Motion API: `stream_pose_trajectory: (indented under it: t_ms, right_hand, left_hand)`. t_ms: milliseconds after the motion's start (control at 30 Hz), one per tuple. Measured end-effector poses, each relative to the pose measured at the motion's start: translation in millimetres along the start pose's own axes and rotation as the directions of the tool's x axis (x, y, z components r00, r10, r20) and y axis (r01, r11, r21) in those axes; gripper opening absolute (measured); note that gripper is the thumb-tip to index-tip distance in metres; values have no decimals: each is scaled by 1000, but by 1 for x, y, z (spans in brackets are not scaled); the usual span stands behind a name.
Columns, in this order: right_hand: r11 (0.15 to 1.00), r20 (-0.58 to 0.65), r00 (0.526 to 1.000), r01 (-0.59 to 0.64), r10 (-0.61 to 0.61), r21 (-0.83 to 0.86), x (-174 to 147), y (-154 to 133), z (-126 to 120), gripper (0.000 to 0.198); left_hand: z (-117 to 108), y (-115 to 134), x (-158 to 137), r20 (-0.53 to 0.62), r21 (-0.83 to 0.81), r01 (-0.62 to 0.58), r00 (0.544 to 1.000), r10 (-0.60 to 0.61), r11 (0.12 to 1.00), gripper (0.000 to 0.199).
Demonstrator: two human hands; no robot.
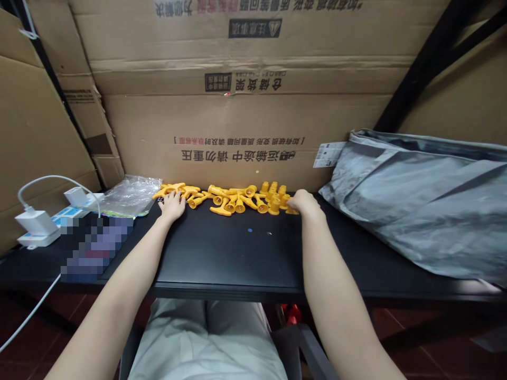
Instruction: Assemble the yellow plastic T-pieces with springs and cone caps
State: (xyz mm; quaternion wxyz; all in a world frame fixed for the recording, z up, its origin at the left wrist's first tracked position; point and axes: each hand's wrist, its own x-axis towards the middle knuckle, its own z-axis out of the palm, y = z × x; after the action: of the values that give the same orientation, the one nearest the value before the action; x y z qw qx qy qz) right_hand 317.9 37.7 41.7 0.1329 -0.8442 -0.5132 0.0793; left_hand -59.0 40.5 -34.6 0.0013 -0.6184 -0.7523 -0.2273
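Observation:
A row of yellow plastic parts lies along the back of the black table. At its left end, my left hand (pixel 173 206) rests with fingers spread on several yellow T-shaped handles (pixel 176 188). The middle holds a loose heap of yellow stemmed parts with round cup ends (pixel 239 206), lying at different angles. To the right, several yellow stepped cups (pixel 274 205) stand upright, close together. My right hand (pixel 307 202) is at the right edge of this group, its fingers curled down around a yellow plastic piece (pixel 292 210) that is partly hidden.
Behind the parts rises a printed cardboard wall (pixel 253 119). A grey bag (pixel 420 206) bulges over the table's right side. On the left lie a clear plastic bag (pixel 132 191), a power strip (pixel 71 214) with a white charger (pixel 37 227), and a blurred-out item (pixel 99 250).

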Motion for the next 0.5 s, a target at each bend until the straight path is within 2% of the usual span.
stream_pose_trajectory:
  t_ms: [100, 367, 500]
  right_hand:
    - [998, 7, 999, 40, -40, -38, 3, -2, 7, 40]
    - [993, -27, 994, 106, -108, -57, 9, 0, 13, 38]
    - [992, -33, 992, 123, -125, -35, 6, -1, 12, 39]
  left_hand:
    - [0, 1, 0, -5, 15, -2, 1000, 2, 1000, 53]
    - [-5, 10, -6, -112, 38, 22, 994, -18, 999, 47]
    - [-11, 17, -10, -161, 36, -69, 984, 74, 997, 39]
